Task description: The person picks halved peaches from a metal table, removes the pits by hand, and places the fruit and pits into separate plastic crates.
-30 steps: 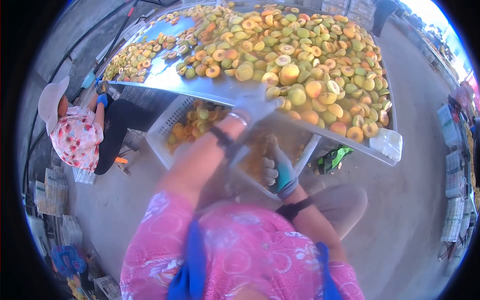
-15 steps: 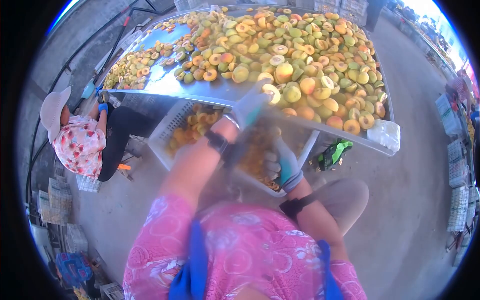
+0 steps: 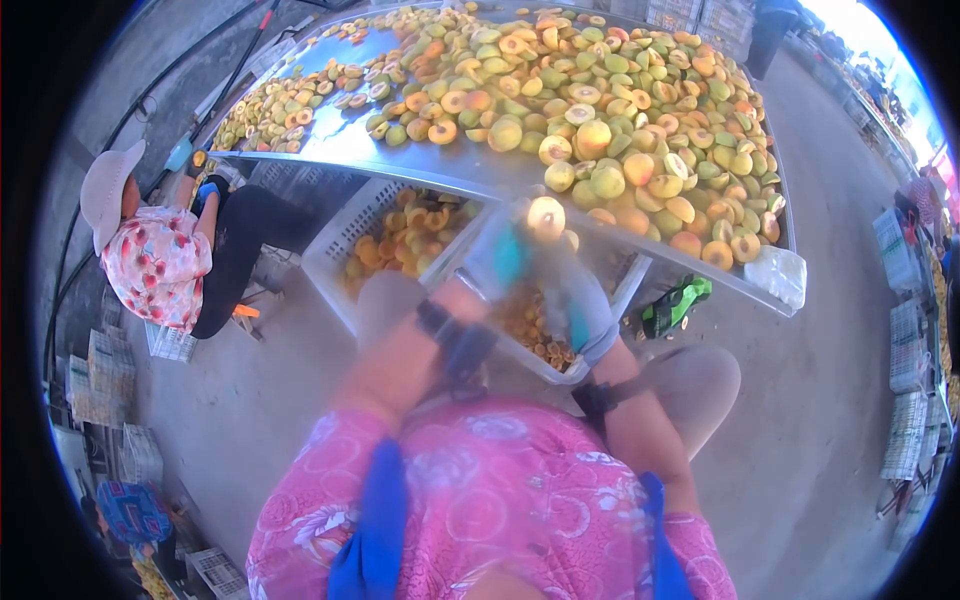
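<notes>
My left hand (image 3: 497, 256), in a grey and teal glove, is closed on a peach half (image 3: 546, 217) just below the table's front edge. The cut face of that half, with a dark centre, is turned up toward me. Close beside it, my right hand (image 3: 590, 312) in a matching glove is smeared by motion, and what its fingers hold, if anything, is hidden. Both hands are above a white crate (image 3: 568, 378) with small brown and yellow pieces in it. Many halved peaches (image 3: 600, 130) cover the metal table (image 3: 400, 172) in front of me.
Another white crate (image 3: 335, 245) with peach pieces stands to the left, under the table edge. A person (image 3: 155, 260) in a cap sits at left. A clear plastic bag (image 3: 776, 276) hangs at the table's right corner, above a green and black bag (image 3: 677, 305). Stacked crates (image 3: 905, 340) line the right.
My left hand has drawn back from the peach pile at the table edge with a peach half in it. My right hand has moved in next to it. The view has shifted slightly.
</notes>
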A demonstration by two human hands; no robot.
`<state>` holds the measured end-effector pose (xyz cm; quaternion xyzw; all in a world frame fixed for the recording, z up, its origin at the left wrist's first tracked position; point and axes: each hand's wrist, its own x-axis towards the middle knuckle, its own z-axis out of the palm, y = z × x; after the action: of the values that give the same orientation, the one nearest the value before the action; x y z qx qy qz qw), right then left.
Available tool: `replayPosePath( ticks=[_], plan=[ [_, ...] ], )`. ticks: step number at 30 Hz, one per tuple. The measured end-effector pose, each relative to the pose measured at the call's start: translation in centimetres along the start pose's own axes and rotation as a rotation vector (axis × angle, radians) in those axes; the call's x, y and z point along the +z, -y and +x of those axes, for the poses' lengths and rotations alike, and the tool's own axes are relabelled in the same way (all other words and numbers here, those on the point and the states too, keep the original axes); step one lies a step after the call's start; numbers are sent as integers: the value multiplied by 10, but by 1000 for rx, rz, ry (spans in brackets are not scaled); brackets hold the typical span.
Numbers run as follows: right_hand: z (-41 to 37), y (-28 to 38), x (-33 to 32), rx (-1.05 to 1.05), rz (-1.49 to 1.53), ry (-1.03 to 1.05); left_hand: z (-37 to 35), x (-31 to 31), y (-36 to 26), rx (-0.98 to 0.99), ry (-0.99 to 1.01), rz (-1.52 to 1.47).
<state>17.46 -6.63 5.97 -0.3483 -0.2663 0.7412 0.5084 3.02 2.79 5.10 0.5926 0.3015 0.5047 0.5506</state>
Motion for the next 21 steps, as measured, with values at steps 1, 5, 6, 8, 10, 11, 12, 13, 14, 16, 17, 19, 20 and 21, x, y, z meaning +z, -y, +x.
replayPosePath(
  ticks=[1,5,6,8,10,11,12,13,14,16,17,19,20,21],
  plan=[
    [3,-4,-2,-163,-130,-55,-2,-3,6,-2,-2,-1],
    [-6,8,5,9,-160,-91,-16,8,-14,-133,24,-311],
    [-5,7,5,0,-174,-90,-19,10,-15,-30,91,-130],
    [-5,6,5,-8,-190,-89,-24,14,-6,-126,55,-466],
    [-4,7,7,9,-232,-135,-26,15,2,-221,17,-800],
    [-3,5,6,9,-233,-135,-26,16,2,-196,23,-700],
    [-1,3,5,-17,-249,-142,-26,16,3,-171,28,-600],
    [1,0,3,-43,-264,-149,-27,16,3,-173,26,-600],
    [3,-4,0,-41,-263,-149,-26,16,3,-201,47,-684],
    [7,-11,-5,-115,-338,-153,-27,14,9,-231,68,-767],
    [6,-10,-6,-113,-336,-154,-28,12,14,-210,87,-721],
    [4,-7,-4,-82,-444,-157,-29,11,24,-191,108,-676],
    [3,-7,-2,-81,-443,-158,-29,14,24,-228,28,-676],
    [2,-7,2,-124,-536,-178,-28,17,23,-263,-52,-675]
  ],
)
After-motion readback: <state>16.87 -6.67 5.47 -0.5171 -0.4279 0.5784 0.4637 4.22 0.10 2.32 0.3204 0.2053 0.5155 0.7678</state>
